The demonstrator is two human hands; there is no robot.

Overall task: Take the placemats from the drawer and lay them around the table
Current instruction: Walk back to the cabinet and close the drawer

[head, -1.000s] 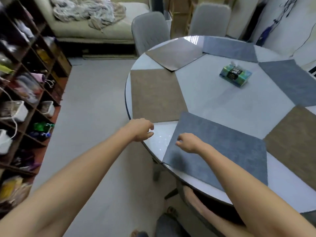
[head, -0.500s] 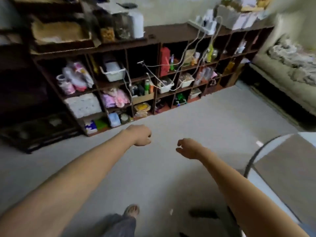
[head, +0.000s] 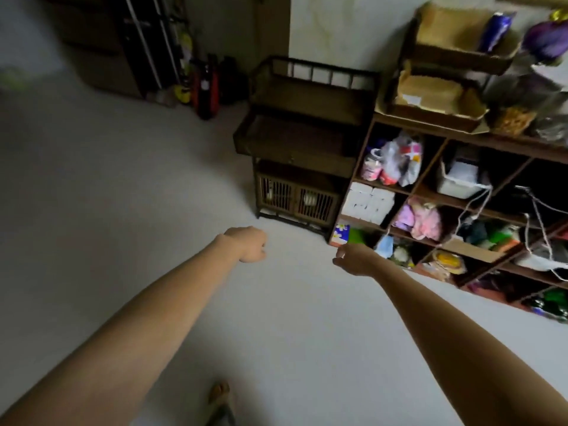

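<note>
2 bare arms reach forward over a pale floor (head: 153, 195); the left hand (head: 249, 243) and right hand (head: 353, 259) are loosely curled and hold nothing. A dark cabinet (head: 301, 142) stands ahead beside cluttered shelves (head: 461, 210). No placemats or table show.

A pale floor (head: 123, 195) carries a dark cabinet (head: 302, 155) beside cluttered shelves (head: 461, 210).

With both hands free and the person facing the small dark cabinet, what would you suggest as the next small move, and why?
Probably step toward the dark wooden cabinet and reach for its front. The left hand and right hand hold nothing, both arms point that way over bare floor, and no placemat or table is in view. Whether it holds a drawer is not clear.
</note>
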